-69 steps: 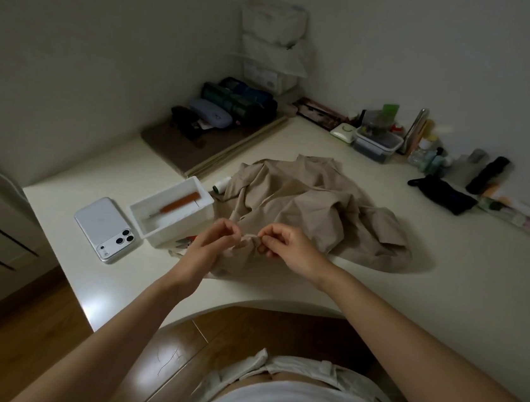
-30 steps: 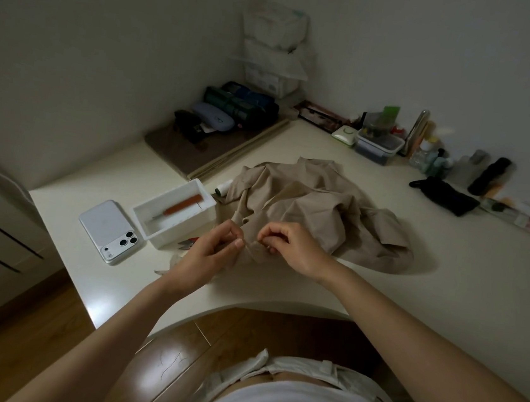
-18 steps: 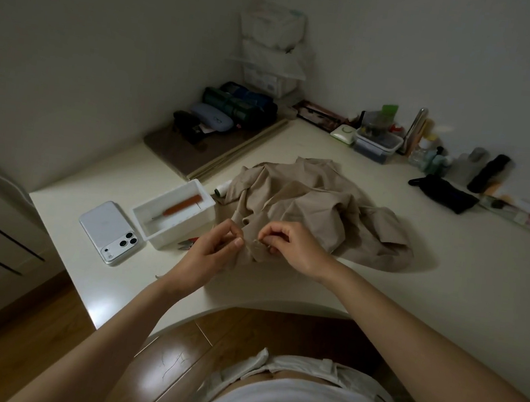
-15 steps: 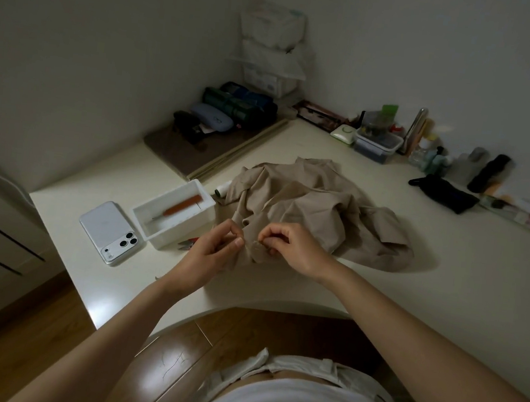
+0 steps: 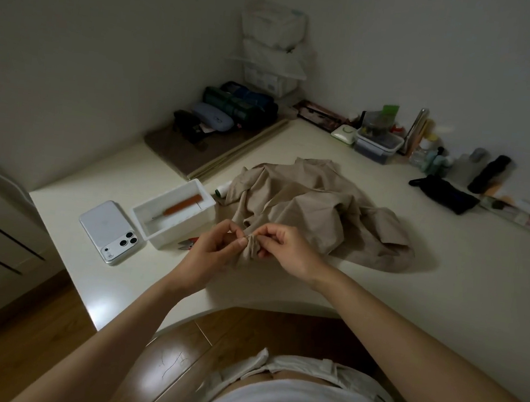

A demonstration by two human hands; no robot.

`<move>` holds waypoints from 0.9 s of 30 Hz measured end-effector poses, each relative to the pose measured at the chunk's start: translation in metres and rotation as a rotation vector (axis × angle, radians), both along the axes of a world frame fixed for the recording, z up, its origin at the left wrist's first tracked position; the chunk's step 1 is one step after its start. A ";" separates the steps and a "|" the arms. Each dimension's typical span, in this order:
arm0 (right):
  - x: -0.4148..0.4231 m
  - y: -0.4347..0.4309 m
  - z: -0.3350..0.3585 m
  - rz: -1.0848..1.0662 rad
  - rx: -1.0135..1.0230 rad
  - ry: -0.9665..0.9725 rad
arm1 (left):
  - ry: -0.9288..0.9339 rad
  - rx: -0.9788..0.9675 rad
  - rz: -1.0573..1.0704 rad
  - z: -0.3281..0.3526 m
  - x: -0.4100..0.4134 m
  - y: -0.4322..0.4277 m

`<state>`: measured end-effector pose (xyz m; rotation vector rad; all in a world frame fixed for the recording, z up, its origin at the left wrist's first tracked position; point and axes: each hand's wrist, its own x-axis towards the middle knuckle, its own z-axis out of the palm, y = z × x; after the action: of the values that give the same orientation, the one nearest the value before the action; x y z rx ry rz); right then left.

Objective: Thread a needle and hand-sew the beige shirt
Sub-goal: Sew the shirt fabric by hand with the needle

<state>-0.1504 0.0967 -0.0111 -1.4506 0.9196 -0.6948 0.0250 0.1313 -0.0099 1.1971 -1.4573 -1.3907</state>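
Both hands pinch bunched beige shirt [image 5: 316, 206] fold | left hand [image 5: 209, 254] | right hand [image 5: 288, 248] (needle unseen)

We logged, just left of the grip, a white box [image 5: 188, 225] holding an orange-handled tool [image 5: 182, 206]. Further left, just beside the box, lay a white phone [image 5: 110, 232], camera side up. Beyond the grip and leftward was a brown mat [image 5: 189, 156] bearing a blue case [image 5: 213, 119]. Far beyond and rightward we noted a clear lidded container [image 5: 375, 145] and a black pouch [image 5: 445, 196]. All sat on a cream table [image 5: 443, 304].
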 end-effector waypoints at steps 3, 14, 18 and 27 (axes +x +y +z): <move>-0.001 0.000 0.002 -0.006 0.020 -0.024 | 0.003 0.056 0.015 0.001 -0.001 0.000; -0.001 -0.001 0.001 -0.018 0.046 -0.023 | 0.155 0.144 0.052 0.012 -0.004 0.001; -0.001 -0.004 -0.001 -0.121 -0.001 -0.010 | 0.175 0.150 0.060 0.015 -0.006 0.001; 0.000 0.000 0.004 -0.160 -0.116 0.048 | 0.048 0.175 0.108 0.010 -0.013 -0.005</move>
<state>-0.1505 0.0965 -0.0072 -1.5128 1.0552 -0.8460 0.0120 0.1267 0.0003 1.3222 -1.2389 -1.4859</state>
